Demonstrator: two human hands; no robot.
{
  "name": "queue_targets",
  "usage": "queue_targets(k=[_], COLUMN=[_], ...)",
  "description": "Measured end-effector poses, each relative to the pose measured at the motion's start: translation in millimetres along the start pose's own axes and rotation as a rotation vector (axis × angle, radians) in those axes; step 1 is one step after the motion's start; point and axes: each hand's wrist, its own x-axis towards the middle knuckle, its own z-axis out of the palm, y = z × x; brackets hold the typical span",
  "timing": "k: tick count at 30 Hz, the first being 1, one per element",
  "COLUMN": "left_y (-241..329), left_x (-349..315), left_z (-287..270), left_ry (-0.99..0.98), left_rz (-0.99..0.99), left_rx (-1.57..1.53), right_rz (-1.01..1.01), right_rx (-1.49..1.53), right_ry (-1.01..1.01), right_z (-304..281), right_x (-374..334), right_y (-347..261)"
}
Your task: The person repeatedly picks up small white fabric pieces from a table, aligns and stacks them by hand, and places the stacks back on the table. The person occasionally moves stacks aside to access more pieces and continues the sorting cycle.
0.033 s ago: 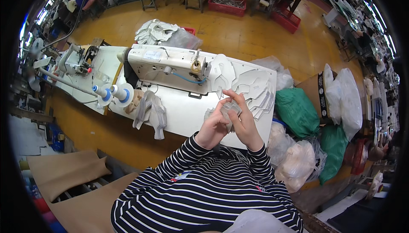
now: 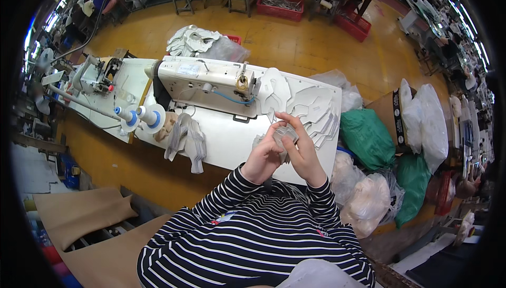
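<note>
My left hand [image 2: 263, 160] and my right hand [image 2: 304, 157] meet above the right part of the white sewing table [image 2: 226, 145]. Between their fingers is a small bundle of light grey cut pieces [image 2: 286, 133], its layered edges showing. Fingers of both hands are closed around it and partly hide it. Just beyond my hands, stacks of white cut pieces [image 2: 319, 116] lie fanned over the table's right end. The sewing machine [image 2: 205, 81] stands behind and to the left, with a blue tube along its arm. More layered grey pieces [image 2: 187, 140] hang over the table's near edge.
Two white thread cones [image 2: 151, 115] stand left of the hanging pieces. On the right are a green bag [image 2: 369, 138], clear plastic bags [image 2: 366, 203] and a cardboard box [image 2: 386, 116]. White pieces [image 2: 192, 41] are heaped behind the table. Brown sheets [image 2: 87, 214] lie at the lower left.
</note>
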Motion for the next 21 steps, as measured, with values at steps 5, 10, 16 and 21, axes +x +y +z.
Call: queue_targets(k=[5,10,16,21], left_y=[3,25,43,39], left_x=[-1,-10,-28,-29], left_z=[2,-4,-5,-4], left_ry=[0.086,-0.082,-0.206,-0.183], left_rz=[0.166,0.065,-0.087,-0.058], left_rx=[0.244,0.364,0.372,0.355], right_rz=[-0.055,0.062,0.218,0.288], right_rx=[-0.338,0.354,0.882,0.838], right_ry=[0.084,0.087,-0.07,-0.082], right_z=[-5,-6,-11,-1], right_x=[-2,-3,-5,0], right_y=[-7,4,6,0])
